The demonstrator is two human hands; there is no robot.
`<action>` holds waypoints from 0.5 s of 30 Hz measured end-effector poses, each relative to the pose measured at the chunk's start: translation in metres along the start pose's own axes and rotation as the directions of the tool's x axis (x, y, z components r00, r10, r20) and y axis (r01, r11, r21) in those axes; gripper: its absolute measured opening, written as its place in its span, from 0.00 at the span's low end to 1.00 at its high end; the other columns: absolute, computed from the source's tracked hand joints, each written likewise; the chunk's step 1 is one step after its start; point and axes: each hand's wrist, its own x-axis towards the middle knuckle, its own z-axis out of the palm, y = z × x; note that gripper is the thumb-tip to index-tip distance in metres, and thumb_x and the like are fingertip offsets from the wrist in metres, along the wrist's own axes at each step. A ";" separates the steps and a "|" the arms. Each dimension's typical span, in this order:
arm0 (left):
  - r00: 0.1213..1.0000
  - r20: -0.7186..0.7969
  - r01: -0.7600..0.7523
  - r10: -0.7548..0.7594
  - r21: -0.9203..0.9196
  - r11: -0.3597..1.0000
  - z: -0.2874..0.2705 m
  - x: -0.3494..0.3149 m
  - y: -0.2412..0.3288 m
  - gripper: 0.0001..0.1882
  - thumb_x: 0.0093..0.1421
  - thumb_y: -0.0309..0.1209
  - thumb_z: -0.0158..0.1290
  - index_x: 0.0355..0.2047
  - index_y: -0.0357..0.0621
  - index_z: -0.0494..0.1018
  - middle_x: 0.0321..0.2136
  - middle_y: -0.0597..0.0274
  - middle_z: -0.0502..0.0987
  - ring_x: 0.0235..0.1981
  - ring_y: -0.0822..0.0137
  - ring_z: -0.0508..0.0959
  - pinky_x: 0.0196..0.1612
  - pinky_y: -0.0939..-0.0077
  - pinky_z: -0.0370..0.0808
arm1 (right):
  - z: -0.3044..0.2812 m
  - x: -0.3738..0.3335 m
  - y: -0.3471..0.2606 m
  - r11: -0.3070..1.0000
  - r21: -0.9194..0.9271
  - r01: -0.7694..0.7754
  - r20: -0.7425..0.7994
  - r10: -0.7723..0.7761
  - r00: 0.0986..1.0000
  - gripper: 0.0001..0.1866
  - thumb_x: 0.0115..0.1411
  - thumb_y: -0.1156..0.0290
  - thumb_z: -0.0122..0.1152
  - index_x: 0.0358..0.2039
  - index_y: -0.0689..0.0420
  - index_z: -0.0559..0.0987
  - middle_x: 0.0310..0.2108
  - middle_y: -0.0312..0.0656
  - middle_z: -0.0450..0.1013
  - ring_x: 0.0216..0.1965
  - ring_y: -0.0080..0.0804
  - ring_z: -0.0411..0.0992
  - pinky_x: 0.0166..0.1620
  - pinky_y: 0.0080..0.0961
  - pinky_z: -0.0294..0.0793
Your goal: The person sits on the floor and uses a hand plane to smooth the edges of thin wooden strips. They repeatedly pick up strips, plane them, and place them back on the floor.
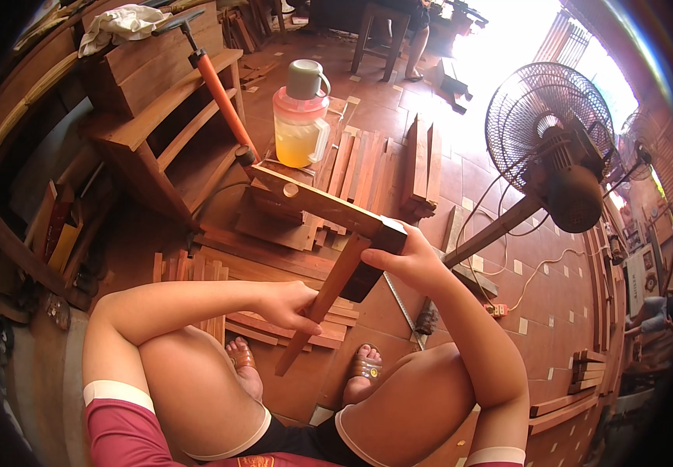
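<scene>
My left hand [289,304] is closed around a reddish-brown wood strip [336,279], which slants from near my knees up toward the right hand. My right hand [410,261] grips an L-shaped wooden try square at its dark stock [367,278], thumb lying over the strip's upper end. From the stock, the square's long pale blade [322,204] runs away to the upper left, with a round spot near its far end. The strip's top lies against the square beside the stock. Fingers under the square are hidden.
Stacked wood strips [360,167] lie ahead, with a pitcher of yellow liquid [296,136] topped by a grey-green cup [305,79]. An orange hand pump [223,101] leans by a wooden cabinet [145,156]. A pedestal fan [550,140] stands right, cords on the tiles.
</scene>
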 end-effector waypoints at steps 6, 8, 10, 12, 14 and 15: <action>1.000 0.009 -0.015 0.014 0.044 0.999 -0.001 0.001 0.000 0.23 0.61 0.45 0.63 0.41 0.36 0.75 0.34 0.51 0.83 0.36 0.58 0.83 0.41 0.68 0.79 | 0.000 -0.001 -0.002 1.000 0.025 0.006 0.022 -0.006 1.000 0.23 0.57 0.72 0.72 0.52 0.63 0.76 0.43 0.36 0.79 0.44 0.21 0.75 0.49 0.24 0.76; 0.999 0.038 0.010 -0.013 0.074 0.997 -0.004 0.000 0.005 0.22 0.63 0.43 0.62 0.45 0.35 0.75 0.37 0.52 0.84 0.39 0.60 0.84 0.45 0.69 0.80 | 0.000 -0.002 -0.003 1.000 0.015 0.007 0.020 -0.008 1.000 0.24 0.57 0.72 0.72 0.52 0.63 0.76 0.44 0.37 0.79 0.44 0.21 0.75 0.49 0.24 0.76; 0.999 0.023 0.028 -0.030 0.102 0.994 -0.005 0.000 0.009 0.22 0.62 0.44 0.63 0.44 0.37 0.76 0.35 0.53 0.84 0.38 0.60 0.85 0.43 0.69 0.81 | 0.000 -0.003 -0.006 1.000 0.004 0.010 0.016 -0.010 1.000 0.24 0.57 0.73 0.72 0.52 0.63 0.76 0.43 0.37 0.79 0.44 0.21 0.75 0.49 0.24 0.76; 1.000 -0.027 0.017 -0.015 0.107 0.994 -0.007 -0.003 0.014 0.22 0.60 0.46 0.65 0.40 0.39 0.77 0.32 0.54 0.84 0.35 0.59 0.84 0.39 0.68 0.80 | -0.001 -0.005 -0.009 1.000 -0.019 -0.008 -0.004 0.008 1.000 0.25 0.56 0.74 0.73 0.53 0.63 0.75 0.44 0.37 0.78 0.45 0.21 0.74 0.51 0.24 0.75; 0.993 -0.110 -0.022 0.032 0.094 0.995 -0.010 -0.009 0.023 0.23 0.57 0.49 0.66 0.35 0.40 0.77 0.27 0.53 0.83 0.31 0.57 0.84 0.34 0.66 0.78 | -0.003 -0.007 -0.014 1.000 0.009 -0.006 -0.015 0.006 1.000 0.26 0.56 0.74 0.73 0.54 0.64 0.75 0.45 0.37 0.77 0.46 0.22 0.74 0.52 0.24 0.75; 0.990 -0.138 0.003 0.018 0.156 0.988 -0.014 -0.011 0.030 0.23 0.56 0.49 0.67 0.33 0.41 0.77 0.26 0.54 0.82 0.29 0.56 0.83 0.33 0.66 0.78 | -0.005 -0.008 -0.015 0.999 0.045 0.003 -0.020 -0.002 1.000 0.26 0.56 0.74 0.73 0.54 0.64 0.75 0.45 0.37 0.77 0.46 0.22 0.75 0.52 0.24 0.75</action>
